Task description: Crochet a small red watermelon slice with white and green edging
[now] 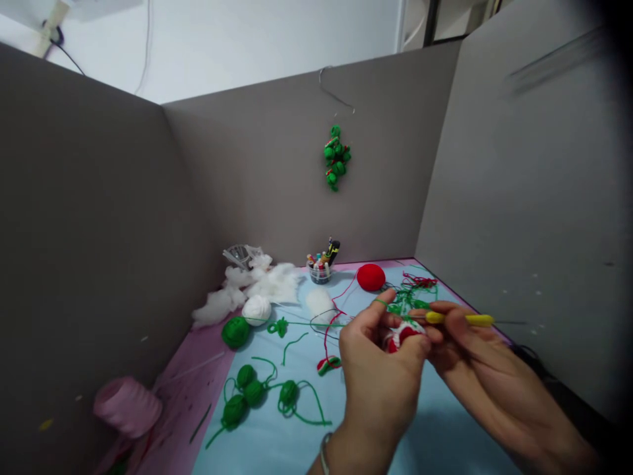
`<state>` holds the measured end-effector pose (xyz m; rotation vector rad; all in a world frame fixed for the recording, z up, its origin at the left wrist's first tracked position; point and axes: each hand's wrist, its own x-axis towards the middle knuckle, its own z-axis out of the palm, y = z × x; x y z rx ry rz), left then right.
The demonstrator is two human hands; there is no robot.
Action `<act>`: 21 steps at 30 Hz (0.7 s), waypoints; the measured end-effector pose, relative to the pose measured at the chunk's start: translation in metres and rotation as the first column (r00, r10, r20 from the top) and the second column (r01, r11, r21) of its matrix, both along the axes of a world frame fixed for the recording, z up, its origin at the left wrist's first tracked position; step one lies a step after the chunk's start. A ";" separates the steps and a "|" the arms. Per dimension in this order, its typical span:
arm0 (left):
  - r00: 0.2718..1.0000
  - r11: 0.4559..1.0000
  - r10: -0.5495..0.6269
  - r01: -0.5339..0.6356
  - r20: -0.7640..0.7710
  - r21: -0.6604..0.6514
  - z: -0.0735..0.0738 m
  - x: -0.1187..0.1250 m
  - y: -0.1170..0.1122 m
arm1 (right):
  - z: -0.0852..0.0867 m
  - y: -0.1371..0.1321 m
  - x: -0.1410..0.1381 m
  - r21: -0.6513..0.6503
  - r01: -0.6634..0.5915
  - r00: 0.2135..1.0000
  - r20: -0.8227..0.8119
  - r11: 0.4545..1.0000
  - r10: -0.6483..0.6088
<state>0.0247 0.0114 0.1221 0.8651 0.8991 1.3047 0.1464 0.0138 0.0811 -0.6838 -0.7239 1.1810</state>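
Between grey walls [267, 171] above blue matting [271, 452], left fingers [415, 351] pinch crochet [407, 331], right fingers [457, 326] a yellow-handled hook [481, 320].

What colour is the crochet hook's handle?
Yellow: the crochet hook's handle in the right hand shows best in the head view.

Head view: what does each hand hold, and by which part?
Left hand: red-and-white yarn piece, pinched at its near side. Right hand: hook, by its yellow handle.
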 end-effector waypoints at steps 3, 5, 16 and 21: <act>0.992 0.998 -0.057 0.061 0.109 -0.036 0.002 -0.002 -0.002 | -0.001 -0.002 0.000 0.165 0.094 0.987 0.116 0.982 -0.114; 0.987 0.998 -0.053 0.060 0.151 -0.037 0.002 -0.003 -0.003 | -0.001 -0.004 0.001 0.224 0.111 0.973 0.171 0.968 -0.152; 0.997 1.000 0.000 0.002 0.082 -0.028 0.000 -0.003 -0.001 | -0.007 -0.005 0.011 0.574 0.117 0.828 0.393 0.810 -0.399; 0.999 0.998 0.006 -0.004 0.046 -0.062 -0.002 -0.002 -0.007 | -0.012 -0.022 0.023 0.786 -0.117 0.349 0.605 0.608 -0.716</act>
